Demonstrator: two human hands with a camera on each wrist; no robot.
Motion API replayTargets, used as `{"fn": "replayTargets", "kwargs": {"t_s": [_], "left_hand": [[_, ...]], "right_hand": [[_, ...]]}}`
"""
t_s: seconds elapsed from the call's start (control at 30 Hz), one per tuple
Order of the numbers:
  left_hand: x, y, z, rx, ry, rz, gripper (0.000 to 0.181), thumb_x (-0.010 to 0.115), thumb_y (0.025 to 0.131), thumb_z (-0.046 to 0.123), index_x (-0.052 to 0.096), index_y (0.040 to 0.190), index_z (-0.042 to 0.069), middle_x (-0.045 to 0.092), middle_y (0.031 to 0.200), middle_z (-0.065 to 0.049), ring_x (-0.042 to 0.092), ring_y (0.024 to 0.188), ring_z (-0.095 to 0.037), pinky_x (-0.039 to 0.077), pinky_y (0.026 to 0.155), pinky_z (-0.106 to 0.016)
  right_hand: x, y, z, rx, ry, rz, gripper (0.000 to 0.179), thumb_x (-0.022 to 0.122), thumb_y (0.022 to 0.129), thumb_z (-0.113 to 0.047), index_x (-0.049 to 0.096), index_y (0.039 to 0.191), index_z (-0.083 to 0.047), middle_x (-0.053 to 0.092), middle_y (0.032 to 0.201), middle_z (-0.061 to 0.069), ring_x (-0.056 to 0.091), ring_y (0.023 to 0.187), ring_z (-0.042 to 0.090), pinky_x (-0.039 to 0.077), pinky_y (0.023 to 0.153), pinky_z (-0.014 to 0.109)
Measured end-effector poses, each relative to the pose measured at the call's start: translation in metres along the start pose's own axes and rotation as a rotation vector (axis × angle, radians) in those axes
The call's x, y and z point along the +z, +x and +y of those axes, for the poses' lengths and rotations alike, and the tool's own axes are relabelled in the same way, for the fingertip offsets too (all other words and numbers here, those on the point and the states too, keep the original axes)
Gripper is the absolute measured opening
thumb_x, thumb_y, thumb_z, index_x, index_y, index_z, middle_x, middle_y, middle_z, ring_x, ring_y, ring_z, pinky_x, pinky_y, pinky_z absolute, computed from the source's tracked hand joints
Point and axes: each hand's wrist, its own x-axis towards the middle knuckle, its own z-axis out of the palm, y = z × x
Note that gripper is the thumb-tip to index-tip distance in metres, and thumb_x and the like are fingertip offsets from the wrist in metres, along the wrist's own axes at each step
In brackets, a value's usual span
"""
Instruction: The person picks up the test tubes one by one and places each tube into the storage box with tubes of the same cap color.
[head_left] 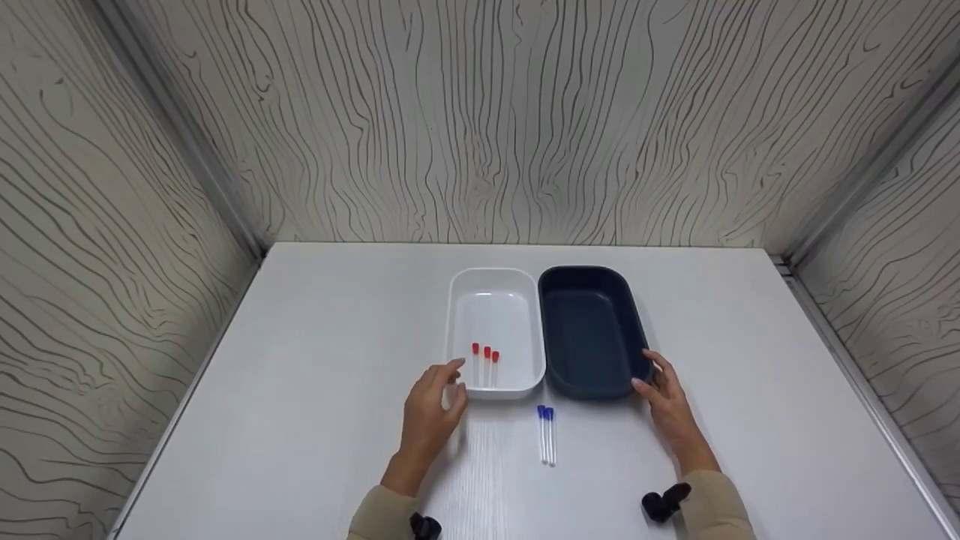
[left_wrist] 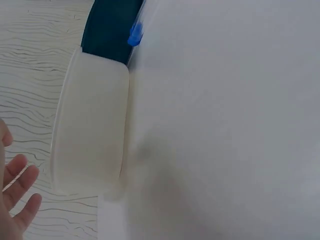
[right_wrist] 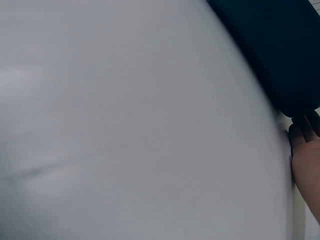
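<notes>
My left hand (head_left: 433, 405) is by the front left corner of a white tray (head_left: 458, 315), fingers loosely bent and thumb apart. The left wrist view has its fingers (left_wrist: 22, 187) spread beside the tray's outer wall. Three clear tubes with red caps (head_left: 487, 352) lie in that tray. At the front right corner of a dark blue tray (head_left: 589, 337), my right hand (head_left: 670, 409) touches the rim with thumb and fingertips. In the right wrist view its fingers (right_wrist: 302, 131) extend to the tray's corner. Clear tubes with blue caps (head_left: 547, 435) lie in front of the trays.
Both trays stand side by side on a white table (head_left: 322, 375). A patterned back wall (head_left: 480, 127) rises behind it, with panels along the left and right. Small black devices (head_left: 664, 502) are strapped near both wrists.
</notes>
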Motion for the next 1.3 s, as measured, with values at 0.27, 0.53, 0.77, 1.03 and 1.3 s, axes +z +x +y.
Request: {"fn": "replayTargets", "kwargs": {"t_s": [0.27, 0.53, 0.77, 1.03, 1.3], "left_hand": [[0.001, -0.015, 0.019, 0.087, -0.124, -0.317, 0.034, 0.072, 0.083, 0.015, 0.063, 0.116, 0.014, 0.065, 0.081, 0.003, 0.06, 0.072, -0.008, 0.049, 0.066, -0.013], [0.007, -0.017, 0.031, -0.001, -0.171, -0.665, 0.048, 0.073, 0.084, 0.033, 0.058, 0.128, 0.019, 0.066, 0.081, 0.002, 0.051, 0.067, -0.001, 0.042, 0.063, -0.012], [0.02, -0.016, 0.036, -0.063, -0.147, -0.788, 0.067, 0.079, 0.075, 0.045, 0.054, 0.133, 0.021, 0.062, 0.082, 0.001, 0.039, 0.067, 0.0, 0.035, 0.063, -0.013], [0.035, -0.017, 0.039, -0.031, -0.114, -0.769, 0.083, 0.085, 0.065, 0.049, 0.052, 0.135, 0.018, 0.061, 0.079, 0.002, 0.036, 0.065, 0.001, 0.03, 0.061, -0.013], [0.048, -0.017, 0.044, -0.056, -0.082, -0.792, 0.089, 0.088, 0.059, 0.05, 0.051, 0.135, 0.021, 0.052, 0.072, 0.009, 0.036, 0.06, -0.001, 0.028, 0.056, -0.015]], "right_hand": [[0.003, -0.002, 0.001, -0.011, -0.04, 0.015, 0.063, 0.053, 0.097, -0.007, 0.017, 0.149, -0.006, 0.0, 0.163, 0.02, 0.0, 0.151, 0.039, 0.028, 0.102, 0.006], [0.005, -0.004, 0.002, -0.003, -0.066, 0.036, 0.062, 0.053, 0.097, -0.008, 0.018, 0.149, -0.008, 0.008, 0.162, 0.019, 0.028, 0.143, 0.019, 0.036, 0.093, 0.004], [0.004, -0.005, 0.004, -0.009, -0.052, 0.035, 0.063, 0.053, 0.097, -0.008, 0.017, 0.149, -0.008, 0.006, 0.162, 0.02, 0.027, 0.144, 0.021, 0.034, 0.092, 0.002], [0.004, -0.004, 0.003, -0.002, -0.079, 0.028, 0.064, 0.054, 0.097, -0.008, 0.019, 0.15, -0.009, -0.006, 0.164, 0.018, -0.006, 0.151, 0.04, 0.02, 0.122, 0.034], [0.003, -0.003, -0.001, 0.021, 0.015, -0.01, 0.061, 0.043, 0.103, -0.02, 0.012, 0.155, -0.016, -0.011, 0.164, 0.01, -0.014, 0.152, 0.03, -0.004, 0.123, 0.053]]}}
